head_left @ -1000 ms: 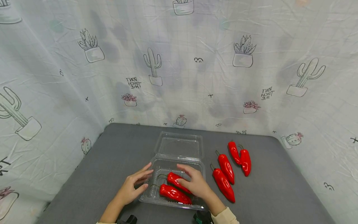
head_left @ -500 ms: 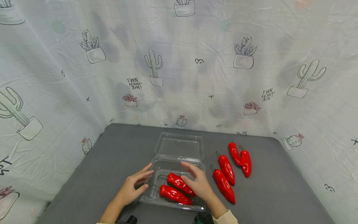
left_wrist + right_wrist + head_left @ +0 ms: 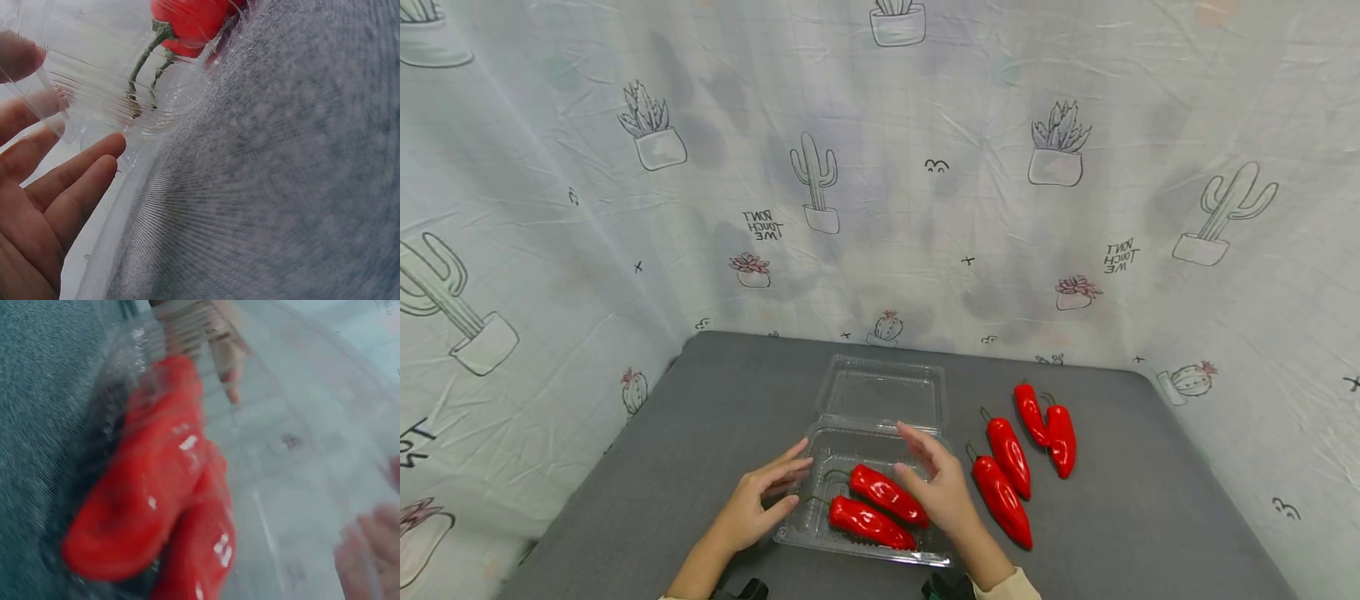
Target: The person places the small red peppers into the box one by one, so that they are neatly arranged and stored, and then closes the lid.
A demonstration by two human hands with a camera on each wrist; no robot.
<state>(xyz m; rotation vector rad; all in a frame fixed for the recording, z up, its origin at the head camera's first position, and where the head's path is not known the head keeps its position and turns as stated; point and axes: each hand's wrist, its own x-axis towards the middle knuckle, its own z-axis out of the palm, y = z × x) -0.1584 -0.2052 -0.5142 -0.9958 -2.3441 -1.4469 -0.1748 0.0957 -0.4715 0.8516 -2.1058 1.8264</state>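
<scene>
Two red chili peppers, one nearer the front (image 3: 871, 522) and one behind it (image 3: 889, 495), lie side by side in a clear plastic clamshell box (image 3: 863, 547), stems toward the left. My left hand (image 3: 752, 504) is at the box's left wall, its fairly straight fingertips against the clear plastic in the left wrist view. Over the box's right side is my right hand (image 3: 942, 487), fingers spread and holding nothing, thumb beside the rear pepper. Both peppers (image 3: 144, 481) look blurred through the plastic in the right wrist view.
The clamshell's lid (image 3: 882, 396) lies folded back behind the base. Several more red peppers (image 3: 1002, 500) lie on the grey table (image 3: 730, 392) to the right of the box. A pale curtain (image 3: 880, 167) printed with cacti surrounds the table.
My right hand has let go of the rear pepper and moved a little up and right, its fingers spread wider. The left hand has stayed at the box's left wall.
</scene>
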